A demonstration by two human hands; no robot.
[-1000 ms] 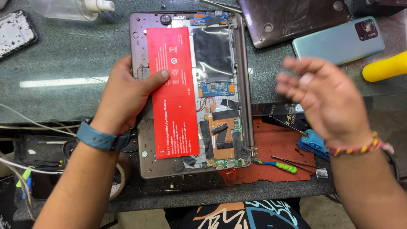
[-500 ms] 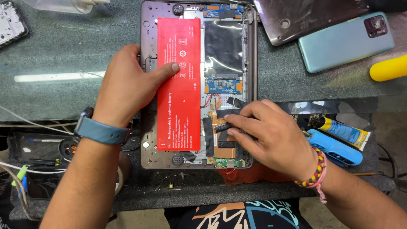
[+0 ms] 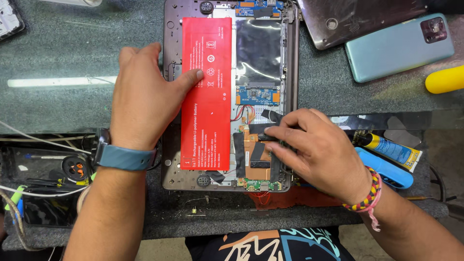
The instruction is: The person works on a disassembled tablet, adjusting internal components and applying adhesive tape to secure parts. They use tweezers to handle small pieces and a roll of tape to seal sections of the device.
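Head view: left hand (image 3: 142, 99) lies flat on the opened laptop (image 3: 227, 96), thumb pressing the red battery (image 3: 207, 92) to steady it on the table (image 3: 58, 58). Right hand (image 3: 319, 152) pinches a thin dark tool (image 3: 270, 137) over the copper board (image 3: 256, 154).

Both forearms come up from the bottom of the shot, bare to the wrist. Left hand (image 3: 142, 99) is laid flat, palm down, fingers together pointing up-frame, thumb stuck out to the right; blue band on that wrist. Right hand (image 3: 319, 150) comes in angled from the lower right, knuckles up, fingers curled with the tips pinched together on the left side. Beaded bracelet on that wrist.
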